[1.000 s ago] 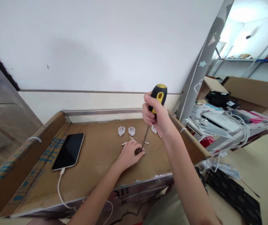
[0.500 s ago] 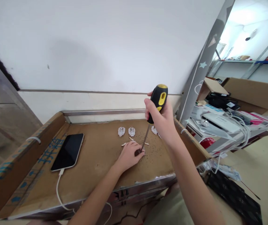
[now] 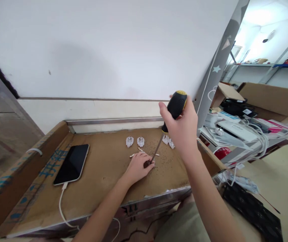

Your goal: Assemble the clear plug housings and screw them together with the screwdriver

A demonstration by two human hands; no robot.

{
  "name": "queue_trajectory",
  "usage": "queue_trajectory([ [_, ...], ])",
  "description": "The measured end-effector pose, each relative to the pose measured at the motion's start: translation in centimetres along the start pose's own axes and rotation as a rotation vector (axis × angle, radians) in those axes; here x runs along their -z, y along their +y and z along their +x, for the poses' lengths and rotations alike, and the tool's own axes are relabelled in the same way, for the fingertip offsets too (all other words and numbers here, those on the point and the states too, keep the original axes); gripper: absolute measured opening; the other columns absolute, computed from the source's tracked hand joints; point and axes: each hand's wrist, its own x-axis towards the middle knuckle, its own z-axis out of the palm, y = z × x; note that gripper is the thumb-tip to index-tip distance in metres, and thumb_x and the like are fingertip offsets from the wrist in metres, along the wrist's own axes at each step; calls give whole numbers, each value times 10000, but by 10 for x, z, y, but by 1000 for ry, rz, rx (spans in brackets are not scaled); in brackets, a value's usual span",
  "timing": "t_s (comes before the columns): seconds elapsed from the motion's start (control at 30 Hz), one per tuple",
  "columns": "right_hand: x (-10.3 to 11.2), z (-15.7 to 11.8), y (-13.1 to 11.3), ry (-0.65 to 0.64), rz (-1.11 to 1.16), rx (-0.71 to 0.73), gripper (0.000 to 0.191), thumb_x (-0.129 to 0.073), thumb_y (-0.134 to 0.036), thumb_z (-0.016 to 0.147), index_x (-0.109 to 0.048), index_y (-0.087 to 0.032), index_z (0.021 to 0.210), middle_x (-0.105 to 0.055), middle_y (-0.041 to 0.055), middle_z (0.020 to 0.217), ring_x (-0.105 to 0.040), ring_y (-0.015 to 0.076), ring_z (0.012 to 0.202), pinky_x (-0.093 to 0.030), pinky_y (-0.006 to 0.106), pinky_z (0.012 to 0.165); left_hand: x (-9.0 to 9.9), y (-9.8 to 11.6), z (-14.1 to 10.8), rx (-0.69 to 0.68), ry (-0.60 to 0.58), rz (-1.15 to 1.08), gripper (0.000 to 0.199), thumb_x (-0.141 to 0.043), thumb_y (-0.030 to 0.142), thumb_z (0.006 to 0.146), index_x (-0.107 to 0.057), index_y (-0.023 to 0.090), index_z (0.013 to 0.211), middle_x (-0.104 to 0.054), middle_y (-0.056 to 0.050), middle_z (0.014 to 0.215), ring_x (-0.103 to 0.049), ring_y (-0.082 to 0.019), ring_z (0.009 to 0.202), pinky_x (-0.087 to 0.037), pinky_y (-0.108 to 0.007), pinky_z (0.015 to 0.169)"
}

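My right hand (image 3: 181, 124) is closed around the black and yellow handle of a screwdriver (image 3: 175, 106). Its long shaft slants down and left to my left hand (image 3: 139, 165). There, thumb and fingers pinch a small dark piece (image 3: 147, 163) against the cardboard, and the screwdriver's tip meets it. The piece is mostly covered by my fingers, so its kind does not show. Beyond my hands lie clear plug-like parts: one at the left (image 3: 129, 141), one beside it (image 3: 140, 141), and a pair (image 3: 168, 141) behind the screwdriver. Small pale strips (image 3: 140, 149) lie close to my left fingers.
Cardboard with raised sides (image 3: 101, 168) lines the work surface, and tiny dark specks (image 3: 166, 160) are scattered right of my left hand. A phone (image 3: 72, 164) with a white cable (image 3: 60, 205) lies at the left. Stacked boxes and papers (image 3: 237, 134) stand at the right.
My right hand has turned the screwdriver handle and tilted it a little to the right; the yellow patch on its side no longer shows. My left hand stays in place.
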Motion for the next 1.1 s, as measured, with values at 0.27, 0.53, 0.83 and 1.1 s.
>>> queue_trajectory([
  [0.27, 4, 12, 13, -475, 814, -146, 305, -509, -117, 737, -390, -261, 979, -419, -63, 684, -394, 52, 412, -364, 213, 420, -2, -3, 0, 3, 9, -21, 82, -592, 300, 824, -642, 235, 819, -665, 2, 885, -533, -202, 927, -361, -347, 847],
  [0.53, 14, 23, 26, -1139, 1272, -163, 462, -577, -621, 731, -377, -214, 818, -322, -115, 498, -251, 16, 324, -239, 155, 320, -1, -1, 1, -4, 13, -3, 102, -574, 309, 835, -643, 234, 829, -663, 1, 880, -535, -194, 916, -367, -342, 850],
  [0.83, -32, 8, -11, -312, 711, -377, 423, -694, -524, 664, -417, -211, 733, -446, -60, 562, -388, 42, 396, -269, 183, 319, -4, -5, 1, -4, 10, -7, 93, -587, 305, 829, -644, 233, 818, -667, 3, 888, -538, -199, 927, -371, -345, 854],
  [1.1, -43, 8, -8, -713, 904, -494, 573, -645, -682, 593, -334, -236, 772, -446, -89, 502, -338, 51, 329, -270, 210, 334, -3, -5, 3, -23, 12, 0, 109, -580, 320, 834, -645, 233, 828, -673, -1, 895, -542, -206, 930, -376, -348, 852],
])
